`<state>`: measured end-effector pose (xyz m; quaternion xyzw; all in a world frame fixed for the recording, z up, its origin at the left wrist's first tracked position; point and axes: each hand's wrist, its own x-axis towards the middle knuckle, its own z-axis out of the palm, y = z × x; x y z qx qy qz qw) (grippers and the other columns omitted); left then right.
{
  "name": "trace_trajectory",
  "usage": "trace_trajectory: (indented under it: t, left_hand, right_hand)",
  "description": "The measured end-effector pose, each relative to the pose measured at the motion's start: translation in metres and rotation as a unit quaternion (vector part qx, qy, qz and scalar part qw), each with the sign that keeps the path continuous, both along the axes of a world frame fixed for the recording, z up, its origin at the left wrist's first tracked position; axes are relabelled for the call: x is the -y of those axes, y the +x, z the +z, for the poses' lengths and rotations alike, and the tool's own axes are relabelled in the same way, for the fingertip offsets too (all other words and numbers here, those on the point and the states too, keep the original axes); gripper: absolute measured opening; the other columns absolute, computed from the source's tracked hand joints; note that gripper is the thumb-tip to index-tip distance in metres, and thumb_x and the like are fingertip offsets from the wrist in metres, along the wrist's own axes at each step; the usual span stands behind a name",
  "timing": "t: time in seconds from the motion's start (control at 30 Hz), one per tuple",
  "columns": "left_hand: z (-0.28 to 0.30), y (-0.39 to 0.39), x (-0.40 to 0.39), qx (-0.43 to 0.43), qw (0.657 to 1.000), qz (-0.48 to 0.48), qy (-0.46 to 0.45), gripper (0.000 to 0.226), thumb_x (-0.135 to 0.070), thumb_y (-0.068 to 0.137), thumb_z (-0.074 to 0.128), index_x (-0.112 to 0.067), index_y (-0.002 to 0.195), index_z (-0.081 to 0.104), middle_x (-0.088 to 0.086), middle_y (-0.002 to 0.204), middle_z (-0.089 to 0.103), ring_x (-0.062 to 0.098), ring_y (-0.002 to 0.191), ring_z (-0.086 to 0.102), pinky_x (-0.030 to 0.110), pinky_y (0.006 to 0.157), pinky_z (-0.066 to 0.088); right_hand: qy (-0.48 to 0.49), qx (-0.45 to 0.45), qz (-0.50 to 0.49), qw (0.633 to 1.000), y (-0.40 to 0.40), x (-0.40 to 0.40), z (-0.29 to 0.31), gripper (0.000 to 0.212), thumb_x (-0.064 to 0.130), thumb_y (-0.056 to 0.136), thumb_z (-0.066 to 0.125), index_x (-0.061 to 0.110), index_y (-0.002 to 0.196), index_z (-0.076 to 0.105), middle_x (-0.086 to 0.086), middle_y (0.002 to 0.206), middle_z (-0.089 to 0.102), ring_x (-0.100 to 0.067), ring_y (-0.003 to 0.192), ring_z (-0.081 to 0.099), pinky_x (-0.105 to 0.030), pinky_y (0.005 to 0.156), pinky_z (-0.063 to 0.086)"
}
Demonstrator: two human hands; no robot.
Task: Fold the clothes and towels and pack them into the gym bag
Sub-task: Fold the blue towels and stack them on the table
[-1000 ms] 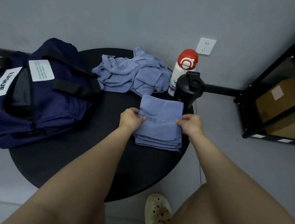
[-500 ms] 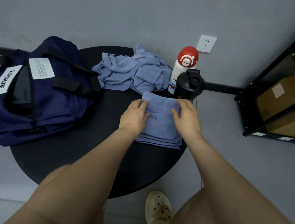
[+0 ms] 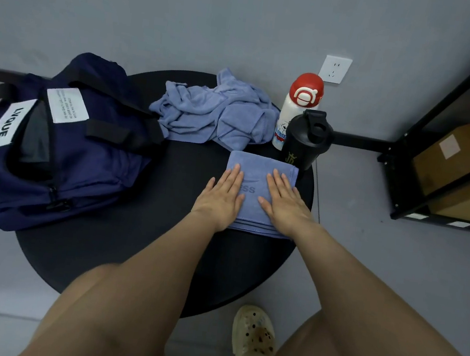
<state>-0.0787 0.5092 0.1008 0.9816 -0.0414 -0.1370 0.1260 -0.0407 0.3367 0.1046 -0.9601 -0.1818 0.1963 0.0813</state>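
Folded blue towel (image 3: 258, 192): lies on round black table (image 3: 118, 252), just beside black shaker bottle (image 3: 303, 140). Left hand (image 3: 221, 198) and right hand (image 3: 285, 203) both flat on it, fingers straight, grasping nothing, likely pressing the folds smooth. Crumpled blue towel (image 3: 214, 116) awaits folding; navy gym bag (image 3: 54, 141) gapes open at left, ready for packing

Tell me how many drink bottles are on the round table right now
2. The white bottle with the red lid stands at the table's far right edge. The black shaker bottle stands just in front of it, beside the folded towel. Nothing suggests another is hidden.
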Motion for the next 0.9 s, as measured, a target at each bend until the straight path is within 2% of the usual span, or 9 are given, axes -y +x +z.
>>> trace_trajectory:
  t: [0.23,0.43,0.6,0.77,0.9]
  left_hand:
    - [0.006,0.002,0.001,-0.015,0.999,0.014,-0.045,0.056,-0.036,0.103,0.016,-0.017,0.151,-0.008,-0.005,0.158,-0.017,0.01,0.145,-0.011,0.035,0.117,-0.003]
    - [0.025,-0.001,-0.002,0.028,0.997,0.037,-0.069,0.055,-0.033,0.103,0.018,-0.016,0.151,-0.001,-0.003,0.16,-0.006,0.01,0.146,-0.006,0.031,0.117,-0.003]
    - [0.042,0.001,-0.016,0.043,0.998,0.031,-0.036,0.055,-0.031,0.104,0.018,-0.013,0.151,-0.003,-0.001,0.159,-0.008,0.012,0.146,-0.006,0.031,0.118,-0.002]
    - [0.062,0.015,-0.041,0.042,0.994,0.092,-0.043,0.053,-0.029,0.104,0.019,-0.01,0.151,0.003,0.001,0.16,-0.004,0.013,0.146,-0.003,0.031,0.117,0.0]
    - [0.075,0.033,-0.072,0.062,0.994,0.082,-0.04,0.053,-0.029,0.104,0.024,-0.011,0.151,0.01,0.002,0.16,0.003,0.017,0.147,0.006,0.032,0.117,0.008]
  right_hand:
    - [-0.025,0.011,0.005,1.0,0.001,-0.002,0.006,0.065,0.045,0.102,0.022,0.016,0.152,-0.007,0.001,0.16,-0.013,-0.012,0.146,-0.013,-0.034,0.119,-0.004]
    - [-0.026,0.091,0.005,0.996,0.001,-0.015,0.025,0.062,0.046,0.102,0.024,0.015,0.153,0.007,-0.003,0.161,0.004,-0.015,0.148,0.0,-0.031,0.118,-0.003]
    - [-0.005,0.111,0.024,0.993,0.004,-0.03,0.042,0.062,0.045,0.102,0.028,0.014,0.153,0.009,-0.003,0.161,0.004,-0.015,0.148,-0.001,-0.03,0.118,-0.003]
    - [0.01,0.118,0.041,0.992,0.022,-0.049,0.066,0.061,0.043,0.102,0.029,0.014,0.153,0.012,-0.003,0.161,0.005,-0.016,0.148,0.001,-0.031,0.119,-0.001]
    - [0.052,0.147,0.042,0.987,0.045,-0.078,0.083,0.059,0.045,0.101,0.031,0.015,0.151,0.02,-0.003,0.159,0.016,-0.016,0.147,0.009,-0.031,0.118,0.003]
